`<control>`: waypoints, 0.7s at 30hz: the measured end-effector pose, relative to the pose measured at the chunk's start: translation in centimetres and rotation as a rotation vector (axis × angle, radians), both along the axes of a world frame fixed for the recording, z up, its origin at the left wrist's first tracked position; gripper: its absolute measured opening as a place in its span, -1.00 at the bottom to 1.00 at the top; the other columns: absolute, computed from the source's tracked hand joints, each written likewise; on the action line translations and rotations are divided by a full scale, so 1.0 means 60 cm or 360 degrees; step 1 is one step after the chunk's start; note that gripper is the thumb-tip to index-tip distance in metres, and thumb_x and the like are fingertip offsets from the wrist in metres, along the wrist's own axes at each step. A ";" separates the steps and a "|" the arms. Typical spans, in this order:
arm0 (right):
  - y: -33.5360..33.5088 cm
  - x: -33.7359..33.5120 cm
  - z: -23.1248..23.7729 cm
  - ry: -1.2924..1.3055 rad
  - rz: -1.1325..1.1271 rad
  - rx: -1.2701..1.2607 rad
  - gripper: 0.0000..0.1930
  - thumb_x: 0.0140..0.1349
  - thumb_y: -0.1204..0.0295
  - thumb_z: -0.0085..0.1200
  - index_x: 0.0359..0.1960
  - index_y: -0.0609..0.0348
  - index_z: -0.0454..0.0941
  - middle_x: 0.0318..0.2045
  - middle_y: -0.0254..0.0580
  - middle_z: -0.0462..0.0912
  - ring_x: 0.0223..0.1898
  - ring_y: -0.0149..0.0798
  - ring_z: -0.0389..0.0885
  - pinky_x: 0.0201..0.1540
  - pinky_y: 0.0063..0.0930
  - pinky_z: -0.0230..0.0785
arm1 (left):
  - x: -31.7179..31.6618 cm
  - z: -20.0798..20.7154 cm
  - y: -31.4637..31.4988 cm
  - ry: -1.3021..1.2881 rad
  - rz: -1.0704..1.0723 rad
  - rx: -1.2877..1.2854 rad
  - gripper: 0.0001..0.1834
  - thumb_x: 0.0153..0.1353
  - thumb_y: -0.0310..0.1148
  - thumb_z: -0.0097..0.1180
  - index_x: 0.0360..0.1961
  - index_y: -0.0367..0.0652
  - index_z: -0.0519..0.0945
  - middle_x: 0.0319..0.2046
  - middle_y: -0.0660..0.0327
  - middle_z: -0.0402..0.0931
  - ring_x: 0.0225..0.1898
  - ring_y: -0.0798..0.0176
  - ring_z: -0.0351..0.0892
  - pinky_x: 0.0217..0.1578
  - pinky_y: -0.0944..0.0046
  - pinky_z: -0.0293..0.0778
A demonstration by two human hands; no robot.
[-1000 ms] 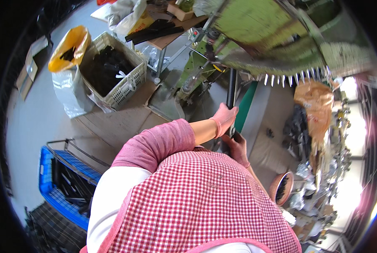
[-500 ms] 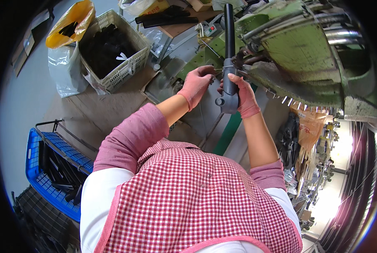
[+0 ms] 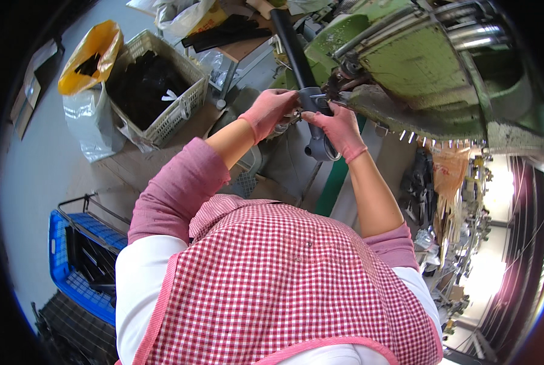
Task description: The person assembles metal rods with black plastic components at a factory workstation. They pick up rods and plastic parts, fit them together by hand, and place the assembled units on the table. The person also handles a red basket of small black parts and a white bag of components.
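A long black tube (image 3: 293,52) with a grey fitting (image 3: 312,96) at its near end stands in front of the green machine (image 3: 399,79), its far end leaning left. My right hand (image 3: 339,129), in a pink glove, is closed round the grey fitting from the right, its thumb lying across it. My left hand (image 3: 268,114), also gloved in pink, is pinched at the fitting's left side; small dark bits show at its fingertips, too small to name. A thin metal pin (image 3: 318,96) shows between the fitting and the machine.
Left of the machine stands a cream crate (image 3: 190,100) of black parts, with a yellow-topped bag (image 3: 92,67) beside it. A blue basket (image 3: 59,255) holds black pieces at the lower left. Short metal pins (image 3: 412,137) line the machine's lower edge. Black pieces lie on a board (image 3: 247,45).
The tube has tilted, its far end swinging left. My right hand has shifted up along the grey fitting, and my left fingertips have come in against its left side.
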State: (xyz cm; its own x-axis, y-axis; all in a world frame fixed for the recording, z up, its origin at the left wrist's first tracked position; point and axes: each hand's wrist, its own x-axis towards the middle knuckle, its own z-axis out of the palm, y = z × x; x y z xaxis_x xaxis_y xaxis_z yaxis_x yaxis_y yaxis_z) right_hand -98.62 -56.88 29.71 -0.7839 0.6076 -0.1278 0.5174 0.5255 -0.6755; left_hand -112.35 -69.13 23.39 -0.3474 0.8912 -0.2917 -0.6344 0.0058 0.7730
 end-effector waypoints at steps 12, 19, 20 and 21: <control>-0.019 -0.012 -0.023 -0.0231 -0.0143 0.0231 -0.42 -0.19 0.03 0.40 -0.24 0.28 0.65 -0.30 0.04 0.70 -0.20 -0.05 0.68 -0.06 -0.29 0.46 | -0.073 -0.115 -0.157 -0.0193 0.0091 -0.0140 -0.62 0.37 -0.14 0.02 0.02 -0.21 0.49 -0.05 0.15 0.62 -0.07 0.25 0.60 0.00 0.23 0.53; -0.015 -0.007 -0.031 -0.0205 -0.0164 0.0326 -0.42 -0.20 0.07 0.41 -0.25 0.32 0.63 -0.27 0.06 0.69 -0.19 -0.04 0.67 -0.06 -0.28 0.46 | -0.069 -0.147 -0.196 -0.0380 0.0113 -0.0266 -0.66 0.35 -0.22 0.01 -0.02 -0.27 0.49 -0.11 0.13 0.63 -0.13 0.25 0.61 -0.08 0.27 0.54; -0.015 -0.004 -0.036 -0.0180 -0.0163 0.0395 -0.41 -0.20 0.07 0.42 -0.25 0.33 0.63 -0.27 0.07 0.69 -0.18 -0.03 0.67 -0.05 -0.28 0.46 | -0.067 -0.150 -0.203 -0.0384 0.0115 -0.0277 -0.65 0.35 -0.21 0.00 -0.01 -0.27 0.49 -0.08 0.10 0.62 -0.11 0.23 0.61 -0.07 0.26 0.53; -0.012 -0.005 -0.040 -0.0174 -0.0140 0.0429 -0.39 -0.21 0.04 0.42 -0.24 0.35 0.62 -0.26 0.11 0.68 -0.14 -0.01 0.67 -0.02 -0.27 0.47 | -0.070 -0.151 -0.208 -0.0368 0.0119 -0.0274 -0.64 0.35 -0.21 0.00 0.01 -0.27 0.49 -0.04 0.08 0.61 -0.09 0.21 0.60 -0.05 0.26 0.53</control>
